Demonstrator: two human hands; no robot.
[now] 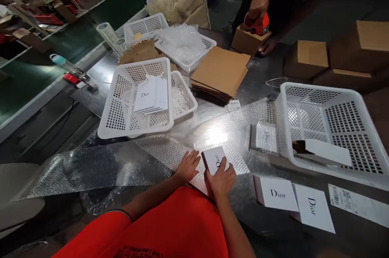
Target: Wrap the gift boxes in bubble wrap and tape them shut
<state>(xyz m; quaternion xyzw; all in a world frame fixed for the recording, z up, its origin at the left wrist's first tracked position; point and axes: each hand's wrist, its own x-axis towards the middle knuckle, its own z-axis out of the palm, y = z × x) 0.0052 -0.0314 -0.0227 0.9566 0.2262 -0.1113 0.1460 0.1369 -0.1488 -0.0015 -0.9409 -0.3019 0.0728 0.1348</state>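
My right hand (222, 179) grips a small white box (214, 155) printed "Dior", fingers over its top and near side. The box rests on a sheet of bubble wrap (156, 148) spread across the metal table. Just left of the box, my left hand (187, 167) lies flat on the wrap with fingers stretched out, holding nothing. To the right sits a bubble-wrapped Dior box (264, 137). Nearer me are two more white Dior boxes, a left one (278, 194) and a right one (316, 207), side by side.
A white basket (105, 118) holds several Dior cards or envelopes. Another basket (322, 91) on the right contains a white box (330, 150). Flat cardboard (220, 69) is stacked mid-table. Across the table, a co-worker's hand (259, 5) holds a red tape dispenser (258, 24) on a carton (251, 41).
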